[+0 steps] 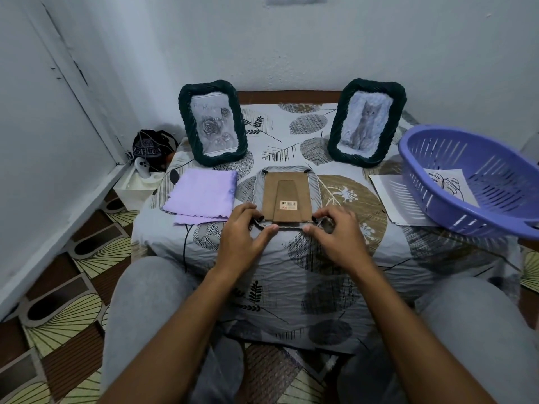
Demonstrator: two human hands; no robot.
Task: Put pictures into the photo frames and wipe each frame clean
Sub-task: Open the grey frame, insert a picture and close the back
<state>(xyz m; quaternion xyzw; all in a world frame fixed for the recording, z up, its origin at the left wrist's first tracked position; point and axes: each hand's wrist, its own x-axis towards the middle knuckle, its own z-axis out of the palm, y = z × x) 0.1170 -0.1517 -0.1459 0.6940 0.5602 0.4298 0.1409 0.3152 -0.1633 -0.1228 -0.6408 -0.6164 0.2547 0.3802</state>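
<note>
A low table (291, 272) draped in a leaf-print cloth (335, 263) carries two dark frames standing at eleven (212, 123) and one o'clock (366, 122), a grey frame (287, 196) face-down at centre, a lilac wiping cloth (201, 193) at nine, paper sheets (390, 193) and a purple basket (472, 182) at three.

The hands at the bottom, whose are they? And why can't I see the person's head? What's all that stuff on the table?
The camera sits on the person's head and looks down, so you see only their arms and knees. There is just this one picture. The left hand and right hand both pinch the near edge of a photo frame lying face down, its brown cardboard back up. Behind it stand two dark frames already filled: one with roses, one with a cat. A folded purple cloth for wiping lies to the left. On the right, a purple basket rests on some paper pictures. All of it sits on a table with a leaf-patterned cover.
</note>
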